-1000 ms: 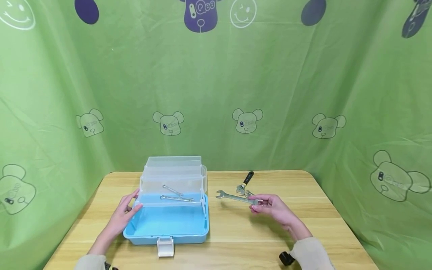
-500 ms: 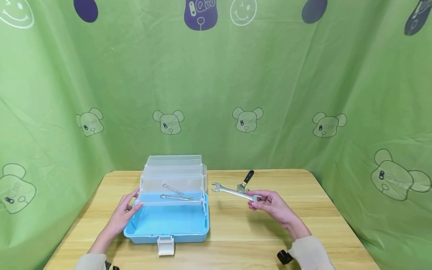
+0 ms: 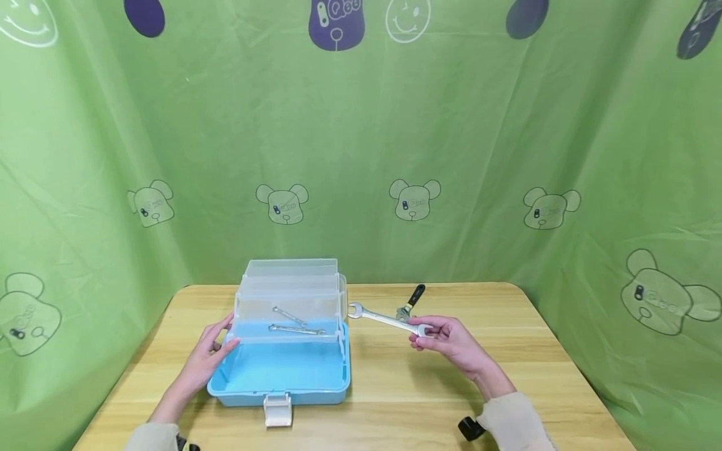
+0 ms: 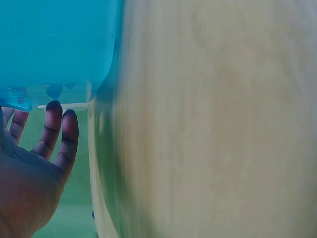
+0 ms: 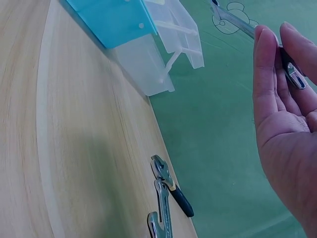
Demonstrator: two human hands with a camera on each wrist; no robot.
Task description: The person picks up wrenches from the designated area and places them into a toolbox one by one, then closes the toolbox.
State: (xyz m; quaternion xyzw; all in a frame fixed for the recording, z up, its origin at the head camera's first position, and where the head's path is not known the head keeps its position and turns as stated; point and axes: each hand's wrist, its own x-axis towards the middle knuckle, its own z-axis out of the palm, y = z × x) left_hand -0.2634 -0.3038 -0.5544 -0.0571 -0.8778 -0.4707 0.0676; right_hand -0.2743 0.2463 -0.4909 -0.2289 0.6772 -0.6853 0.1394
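My right hand [image 3: 451, 344] pinches the near end of a silver double open-end wrench [image 3: 389, 321] between thumb and fingers. The wrench is held above the table, its far head at the right edge of a toolbox's clear trays. Beside the blue toolbox [image 3: 282, 399], my left hand [image 3: 200, 360] touches the left side of the lowest clear tray [image 3: 248, 333]. Its thumb lies at the tray's front corner; the left wrist view shows its fingers [image 4: 69, 144] extended, tips at the tray. Two small wrenches [image 3: 296, 329] lie in that tray.
An adjustable wrench [image 3: 417, 294] with a black handle lies behind my right hand. The right wrist view shows another wrench [image 5: 163, 208] next to it. The toolbox's white latch [image 3: 277, 411] hangs at the front. A green curtain [image 3: 361, 238] encloses the wooden table [image 3: 395, 407].
My right hand has raised the open-end wrench slightly and carried it left, toward the trays. The left hand has stayed at the toolbox.
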